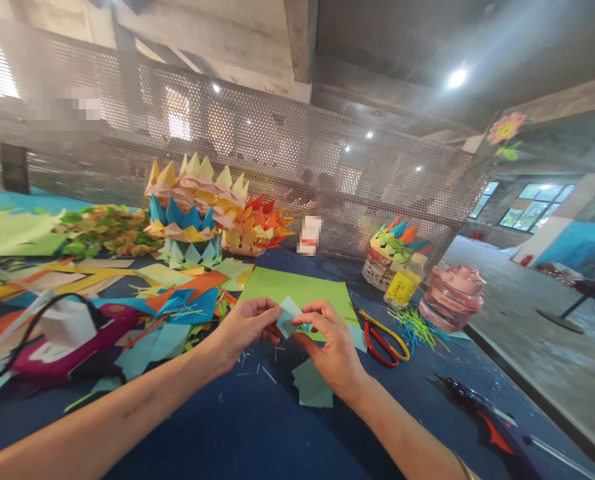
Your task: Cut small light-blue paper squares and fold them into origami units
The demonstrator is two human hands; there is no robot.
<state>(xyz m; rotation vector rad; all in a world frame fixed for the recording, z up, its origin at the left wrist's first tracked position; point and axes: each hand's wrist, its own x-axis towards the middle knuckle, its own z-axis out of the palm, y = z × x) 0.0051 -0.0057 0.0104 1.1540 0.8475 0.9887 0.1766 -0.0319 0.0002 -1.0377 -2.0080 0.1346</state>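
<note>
A small piece of light blue paper is held up between my two hands over the dark blue table. My left hand pinches its left side, and my right hand grips its right side with thumb and fingers. Part of the paper is hidden behind the right fingers. Below my right hand lies a small stack of light blue paper squares. A green sheet lies flat just beyond the hands. Scissors with red and yellow handles rest to the right of my right hand.
A glue gun lies at the right, near a pink plastic bottle and a yellow-labelled bottle. Folded-paper crowns stand at the back. Paper scraps and a magenta power strip with a cable cover the left.
</note>
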